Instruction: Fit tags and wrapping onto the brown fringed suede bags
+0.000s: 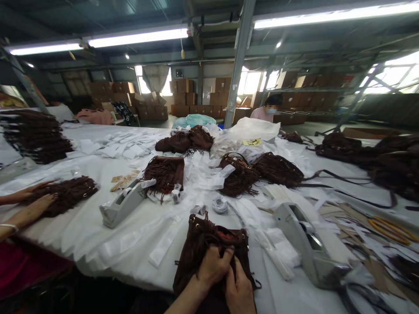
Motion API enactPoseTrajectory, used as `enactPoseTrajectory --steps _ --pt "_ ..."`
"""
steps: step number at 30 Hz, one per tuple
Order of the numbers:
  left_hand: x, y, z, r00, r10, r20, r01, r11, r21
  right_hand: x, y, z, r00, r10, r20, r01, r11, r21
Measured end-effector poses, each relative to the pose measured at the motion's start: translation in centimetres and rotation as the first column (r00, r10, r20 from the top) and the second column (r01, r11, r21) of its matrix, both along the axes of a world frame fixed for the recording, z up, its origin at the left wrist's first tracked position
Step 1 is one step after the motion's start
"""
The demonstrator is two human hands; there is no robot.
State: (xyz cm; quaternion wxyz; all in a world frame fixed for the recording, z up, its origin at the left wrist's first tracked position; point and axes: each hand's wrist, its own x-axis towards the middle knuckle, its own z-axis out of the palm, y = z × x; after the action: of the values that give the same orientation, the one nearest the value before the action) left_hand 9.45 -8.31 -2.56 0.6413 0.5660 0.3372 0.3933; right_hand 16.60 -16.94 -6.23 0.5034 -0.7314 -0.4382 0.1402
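A dark brown drawstring bag (193,257) with gold eyelets and a reddish lining stands at the table's front edge before me. My left hand (214,264) lies on its front, fingers curled into the brown material near the opening. Close beside it, my right hand (238,285) is also closed on the bag's front, with the thumb up. The two hands nearly touch, and what exactly the fingertips pinch is hidden. Just behind the bag are a coil of clear tape or cord (220,205) and crumpled clear plastic.
Tape dispensers stand left (124,205) and right (307,244). More fringed brown bags (166,172) lie behind, with plastic sleeves around. A co-worker's hands (39,203) rest on another bag at left. Yellow-handled scissors (393,230) lie at right. Another person (262,113) sits across the table.
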Motion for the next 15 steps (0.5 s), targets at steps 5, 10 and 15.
enactPoseTrajectory --steps 5,10,15 --pt "-4.8 -1.3 0.6 0.973 -0.051 -0.227 0.115 0.953 0.280 -0.2 -0.3 -1.4 0.993 0.059 0.103 -0.063 0.997 0.042" --pt "-11.1 0.5 0.3 0.920 0.334 -0.203 -0.286 0.930 0.232 -1.9 -0.1 -3.5 0.985 0.024 0.172 -0.040 0.995 0.094" --pt "-11.1 7.9 0.2 0.932 0.322 -0.168 -0.341 0.935 -0.098 -3.6 0.0 -4.8 0.971 -0.063 0.231 0.047 0.996 0.074"
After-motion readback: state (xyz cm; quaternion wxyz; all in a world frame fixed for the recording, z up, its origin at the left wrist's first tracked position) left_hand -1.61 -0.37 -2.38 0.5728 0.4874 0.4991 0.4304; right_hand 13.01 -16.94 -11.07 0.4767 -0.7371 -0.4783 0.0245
